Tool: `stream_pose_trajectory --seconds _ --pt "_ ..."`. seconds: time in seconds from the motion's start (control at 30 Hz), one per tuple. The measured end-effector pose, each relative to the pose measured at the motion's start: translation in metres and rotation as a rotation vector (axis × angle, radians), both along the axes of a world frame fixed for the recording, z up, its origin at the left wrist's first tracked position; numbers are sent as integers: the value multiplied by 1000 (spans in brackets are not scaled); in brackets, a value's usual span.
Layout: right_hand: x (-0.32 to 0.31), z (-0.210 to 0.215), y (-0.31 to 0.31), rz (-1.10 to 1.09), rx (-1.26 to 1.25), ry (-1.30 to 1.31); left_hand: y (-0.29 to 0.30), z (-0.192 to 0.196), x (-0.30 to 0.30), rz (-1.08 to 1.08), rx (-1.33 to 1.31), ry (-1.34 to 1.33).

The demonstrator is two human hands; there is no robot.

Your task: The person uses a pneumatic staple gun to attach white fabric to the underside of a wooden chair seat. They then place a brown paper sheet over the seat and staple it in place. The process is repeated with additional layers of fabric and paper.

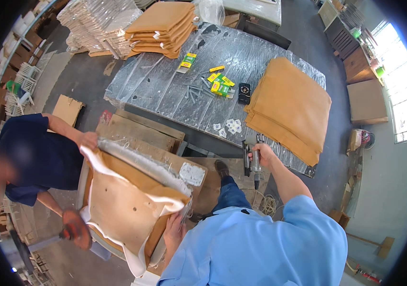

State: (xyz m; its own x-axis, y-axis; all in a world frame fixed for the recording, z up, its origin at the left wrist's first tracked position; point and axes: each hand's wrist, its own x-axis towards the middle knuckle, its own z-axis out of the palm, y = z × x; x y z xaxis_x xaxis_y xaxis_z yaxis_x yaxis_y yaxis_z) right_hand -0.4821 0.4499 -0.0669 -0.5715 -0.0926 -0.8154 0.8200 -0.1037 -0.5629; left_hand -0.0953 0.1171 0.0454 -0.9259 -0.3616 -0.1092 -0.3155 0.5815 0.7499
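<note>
My right hand (265, 155) is wrapped round a black and silver staple gun (256, 164), held off the work near the table's front edge. At lower left lies a board-like seat panel (126, 205), pale underside up, with a tan cover and white padding folded over its rim. My left hand (174, 230) grips the panel's right edge, the fingertips partly hidden against it. Across from me a person in a dark blue shirt has one hand (88, 140) on the panel's far left corner. The person's other hand is near a reddish-brown disc (76, 229).
A plastic-wrapped table (165, 78) holds tan covers (289, 107), green-yellow boxes (222, 89), loose grey staple strips (194, 91), white tags (233, 126) and a black device (244, 93). More tan covers (160, 24) are stacked behind. A coiled hose (269, 206) lies by my feet.
</note>
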Motion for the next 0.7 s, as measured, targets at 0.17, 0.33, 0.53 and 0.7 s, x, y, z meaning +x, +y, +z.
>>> stream_pose_trajectory --seconds 0.17,0.33,0.53,0.7 --pt "-88 -43 -4 131 17 -11 41 12 -31 178 -142 -178" --pt "-145 -75 -22 180 48 -12 69 32 -58 273 -201 -425" --pt "-178 -103 -51 153 -19 -29 86 40 -79 388 -133 -537" --pt "-195 -125 -67 162 -82 -68 96 46 -86 452 -97 -601"
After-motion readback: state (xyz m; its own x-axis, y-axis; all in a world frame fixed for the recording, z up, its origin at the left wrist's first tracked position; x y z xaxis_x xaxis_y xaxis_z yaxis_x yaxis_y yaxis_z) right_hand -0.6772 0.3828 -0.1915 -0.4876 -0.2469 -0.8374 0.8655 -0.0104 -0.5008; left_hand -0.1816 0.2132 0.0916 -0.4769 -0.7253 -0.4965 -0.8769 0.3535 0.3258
